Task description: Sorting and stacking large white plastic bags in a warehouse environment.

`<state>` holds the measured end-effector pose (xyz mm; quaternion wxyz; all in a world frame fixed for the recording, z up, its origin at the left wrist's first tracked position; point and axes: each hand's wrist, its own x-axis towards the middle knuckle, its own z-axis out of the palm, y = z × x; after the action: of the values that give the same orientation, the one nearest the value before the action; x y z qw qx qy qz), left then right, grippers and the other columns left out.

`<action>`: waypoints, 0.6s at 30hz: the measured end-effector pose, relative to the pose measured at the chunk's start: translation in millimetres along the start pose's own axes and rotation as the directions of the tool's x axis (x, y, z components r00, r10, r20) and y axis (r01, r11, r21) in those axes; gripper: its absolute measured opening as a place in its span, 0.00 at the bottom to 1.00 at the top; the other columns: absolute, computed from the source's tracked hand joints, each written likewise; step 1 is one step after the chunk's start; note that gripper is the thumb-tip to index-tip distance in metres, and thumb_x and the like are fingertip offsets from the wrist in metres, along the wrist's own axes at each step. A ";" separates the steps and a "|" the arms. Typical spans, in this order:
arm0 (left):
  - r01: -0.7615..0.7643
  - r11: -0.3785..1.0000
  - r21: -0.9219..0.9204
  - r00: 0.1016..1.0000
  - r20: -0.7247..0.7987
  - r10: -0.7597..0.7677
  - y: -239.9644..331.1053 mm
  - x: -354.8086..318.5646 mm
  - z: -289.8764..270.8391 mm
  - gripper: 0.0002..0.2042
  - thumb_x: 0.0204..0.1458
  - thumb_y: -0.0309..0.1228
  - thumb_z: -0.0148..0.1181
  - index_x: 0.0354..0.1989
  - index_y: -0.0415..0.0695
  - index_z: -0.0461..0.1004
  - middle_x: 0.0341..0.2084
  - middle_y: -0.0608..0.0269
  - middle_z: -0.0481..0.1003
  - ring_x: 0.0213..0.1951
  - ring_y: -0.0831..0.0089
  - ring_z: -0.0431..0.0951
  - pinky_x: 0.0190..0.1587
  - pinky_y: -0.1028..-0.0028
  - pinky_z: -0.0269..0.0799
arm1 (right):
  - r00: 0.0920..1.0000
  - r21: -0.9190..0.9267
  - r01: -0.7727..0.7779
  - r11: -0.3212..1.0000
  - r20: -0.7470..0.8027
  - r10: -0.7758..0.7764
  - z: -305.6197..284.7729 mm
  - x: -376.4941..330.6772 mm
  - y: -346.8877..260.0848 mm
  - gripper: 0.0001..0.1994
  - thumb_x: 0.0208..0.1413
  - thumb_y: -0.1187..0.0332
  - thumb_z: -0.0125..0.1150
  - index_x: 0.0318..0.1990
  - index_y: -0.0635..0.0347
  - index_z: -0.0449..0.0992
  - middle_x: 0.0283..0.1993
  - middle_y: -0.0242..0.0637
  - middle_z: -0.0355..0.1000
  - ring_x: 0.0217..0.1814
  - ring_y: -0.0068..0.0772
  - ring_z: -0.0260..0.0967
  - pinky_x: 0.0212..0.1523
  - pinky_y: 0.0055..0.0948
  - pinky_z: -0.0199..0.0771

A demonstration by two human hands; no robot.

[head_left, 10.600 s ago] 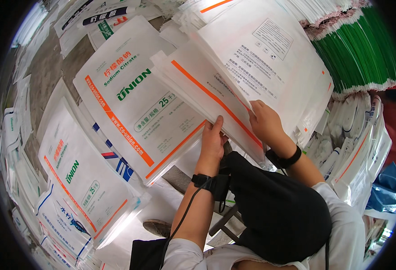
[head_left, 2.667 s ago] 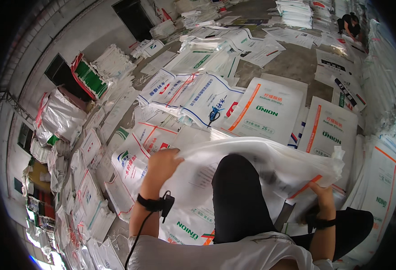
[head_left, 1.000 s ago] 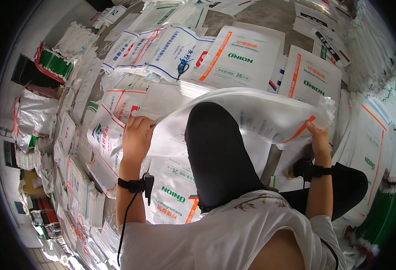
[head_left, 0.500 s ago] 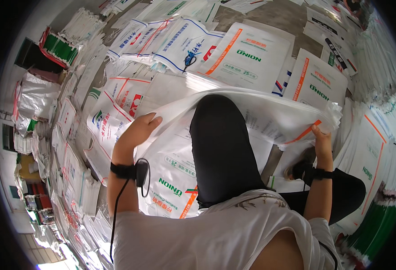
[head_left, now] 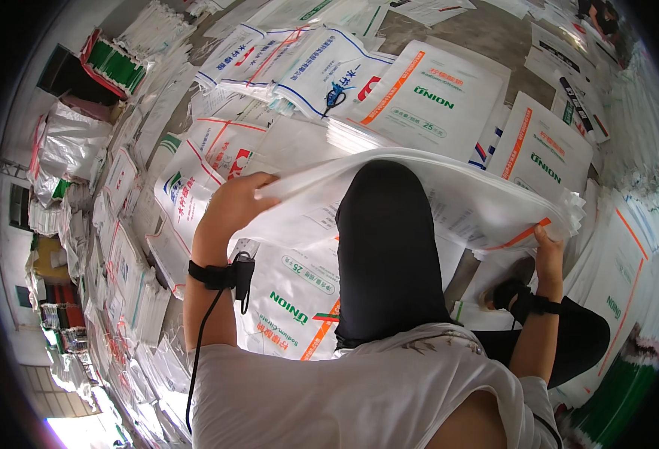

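A layered bundle of white woven sacks (head_left: 486, 203) is bowed up over my raised knee in black trousers. At its left end, my left hand (head_left: 241, 202) has the edge between thumb and fingers. My right hand (head_left: 548, 254) pinches the lower right corner, beside an orange stripe. Beneath the bundle, a white sack with green and orange print (head_left: 288, 307) lies flat, partly covered by my leg. Beyond the bundle, blue-handled scissors (head_left: 334, 96) rest on a white sack with blue print (head_left: 310, 71).
Flat sacks with orange stripes (head_left: 438, 93) lie ahead, with another printed sack (head_left: 542, 146) to their right. Stacks of sacks (head_left: 131, 262) line the left side. Tall piles (head_left: 644, 127) and green sacks (head_left: 621, 382) stand at the right. Grey floor (head_left: 468, 30) shows between them.
My left fingers have come around the bundle's left edge, and that edge has shifted. The right hand keeps its pinch. The whole view has slid slightly, moving the surroundings rightward.
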<state>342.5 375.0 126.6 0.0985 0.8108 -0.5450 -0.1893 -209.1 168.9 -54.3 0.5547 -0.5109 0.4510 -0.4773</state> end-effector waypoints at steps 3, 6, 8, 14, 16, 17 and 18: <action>-0.084 0.993 0.083 0.994 0.075 0.078 -2.0 -8.3 5.3 0.38 0.40 0.42 0.73 0.64 0.48 0.68 0.60 0.54 0.73 0.59 0.56 0.74 0.58 0.66 0.70 | 1.000 -0.021 0.016 1.000 0.003 -0.016 -3.2 1.8 4.3 0.19 0.59 0.71 0.63 0.57 0.65 0.73 0.54 0.34 0.73 0.57 0.30 0.69 0.61 0.30 0.65; -0.017 0.990 0.138 0.996 0.084 0.006 -10.6 -14.6 12.8 0.47 0.36 0.39 0.76 0.70 0.47 0.61 0.67 0.53 0.65 0.64 0.57 0.69 0.63 0.66 0.67 | 1.000 -0.034 -0.002 0.999 -0.006 0.001 -6.5 1.3 4.7 0.20 0.59 0.70 0.63 0.59 0.65 0.71 0.56 0.35 0.72 0.58 0.31 0.68 0.63 0.30 0.63; -0.010 0.990 0.137 1.000 0.004 0.010 -13.8 -19.5 15.7 0.45 0.38 0.36 0.75 0.70 0.45 0.60 0.67 0.52 0.65 0.63 0.57 0.71 0.63 0.66 0.66 | 1.000 -0.036 -0.004 0.999 -0.010 0.003 -8.4 2.8 8.1 0.21 0.59 0.70 0.63 0.60 0.65 0.70 0.57 0.35 0.72 0.59 0.31 0.67 0.63 0.30 0.62; 0.223 0.974 0.038 0.969 0.102 -0.226 -9.6 -31.2 14.7 0.44 0.42 0.34 0.73 0.70 0.46 0.58 0.66 0.54 0.66 0.64 0.57 0.68 0.68 0.61 0.60 | 1.000 -0.021 -0.015 1.000 -0.016 0.014 -18.6 3.7 19.9 0.23 0.60 0.68 0.63 0.61 0.64 0.68 0.58 0.36 0.70 0.61 0.32 0.65 0.65 0.31 0.59; 0.229 0.965 0.126 0.966 -0.154 -0.208 -27.5 -38.7 36.3 0.45 0.43 0.35 0.73 0.71 0.46 0.57 0.66 0.54 0.66 0.64 0.57 0.68 0.69 0.55 0.57 | 0.999 -0.058 -0.024 0.998 -0.024 0.023 -25.5 5.1 26.9 0.23 0.60 0.67 0.63 0.61 0.64 0.68 0.58 0.36 0.70 0.61 0.33 0.65 0.65 0.31 0.59; 0.239 0.947 0.214 0.909 -0.392 -0.141 -38.1 -40.0 52.8 0.46 0.43 0.36 0.73 0.72 0.47 0.55 0.65 0.53 0.66 0.64 0.57 0.68 0.70 0.49 0.54 | 1.000 -0.071 -0.025 0.997 -0.017 0.023 -30.2 5.1 29.3 0.23 0.60 0.66 0.63 0.61 0.65 0.69 0.58 0.36 0.70 0.61 0.33 0.66 0.65 0.31 0.59; 0.226 0.940 0.256 0.831 -0.554 -0.049 -41.7 -44.7 64.8 0.51 0.41 0.41 0.75 0.74 0.50 0.50 0.69 0.53 0.61 0.68 0.54 0.63 0.70 0.39 0.47 | 1.000 -0.082 -0.027 0.996 -0.007 0.027 -33.6 5.4 31.9 0.23 0.60 0.66 0.63 0.61 0.65 0.69 0.58 0.36 0.70 0.61 0.33 0.66 0.64 0.31 0.59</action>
<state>335.9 435.3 61.3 0.1051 0.8738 -0.4572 0.1282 -239.3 159.7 -88.5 0.5385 -0.5257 0.4785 -0.4524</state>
